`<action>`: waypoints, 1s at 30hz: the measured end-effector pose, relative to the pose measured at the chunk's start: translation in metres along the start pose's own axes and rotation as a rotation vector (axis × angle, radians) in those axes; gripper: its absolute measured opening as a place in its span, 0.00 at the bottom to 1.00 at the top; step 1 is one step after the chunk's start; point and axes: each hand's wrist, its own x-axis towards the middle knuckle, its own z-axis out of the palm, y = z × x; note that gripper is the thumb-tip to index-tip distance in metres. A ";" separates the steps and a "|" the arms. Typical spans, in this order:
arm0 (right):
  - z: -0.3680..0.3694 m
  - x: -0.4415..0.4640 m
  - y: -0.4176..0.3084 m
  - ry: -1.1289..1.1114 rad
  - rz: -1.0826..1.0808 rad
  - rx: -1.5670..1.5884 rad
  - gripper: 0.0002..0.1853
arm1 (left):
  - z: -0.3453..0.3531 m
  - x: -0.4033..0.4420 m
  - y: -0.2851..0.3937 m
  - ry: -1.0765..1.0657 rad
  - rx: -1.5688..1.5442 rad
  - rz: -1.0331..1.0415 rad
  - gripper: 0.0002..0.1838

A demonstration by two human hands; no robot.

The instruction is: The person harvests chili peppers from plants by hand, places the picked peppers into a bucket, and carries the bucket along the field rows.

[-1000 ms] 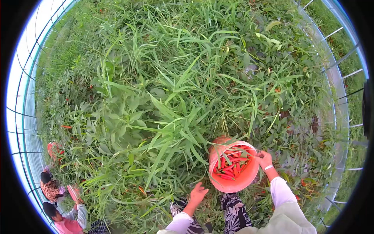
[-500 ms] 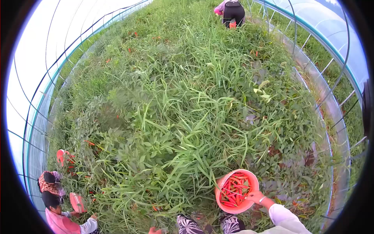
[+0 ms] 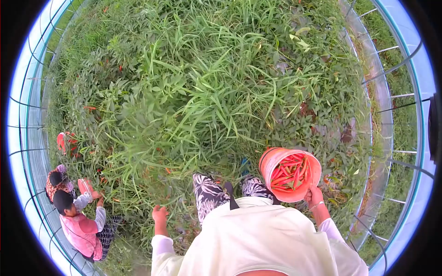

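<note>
My right hand (image 3: 314, 197) grips the rim of a pink-red bucket (image 3: 270, 161) on my right side. The bucket is tipped so that its mouth faces me, and red chili peppers (image 3: 291, 172) with some green among them lie inside. My left hand (image 3: 160, 214) hangs out to the left above low plants, its fingers loosely curled, with nothing visible in them. Between my hands are my patterned trousers (image 3: 209, 193) and pale top.
Tall grass and pepper plants (image 3: 202, 96) cover the ground ahead, with scattered red peppers. At left, a person in a pink vest (image 3: 76, 234) crouches beside another person (image 3: 57, 184), near red containers (image 3: 84, 185). Greenhouse film and hoops (image 3: 405, 101) curve along both sides.
The view has tilted downward, so my torso and left arm show more fully. The bucket is still in my right hand and now hangs closer to my leg. The far person has left view.
</note>
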 end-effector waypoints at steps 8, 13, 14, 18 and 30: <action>-0.044 -0.007 0.028 0.203 0.222 0.426 0.18 | 0.017 -0.002 0.054 -0.040 0.027 0.077 0.28; -0.063 -0.012 0.037 0.267 0.266 0.479 0.18 | 0.050 -0.021 0.084 -0.040 0.188 0.221 0.23; -0.069 -0.013 0.041 0.297 0.275 0.509 0.18 | 0.053 -0.025 0.088 -0.035 0.186 0.223 0.23; -0.088 -0.017 0.054 0.358 0.328 0.523 0.19 | 0.056 -0.002 0.073 -0.121 0.215 0.344 0.24; -0.103 -0.011 0.075 0.293 0.283 0.596 0.18 | 0.051 -0.039 0.048 -0.161 0.213 0.253 0.23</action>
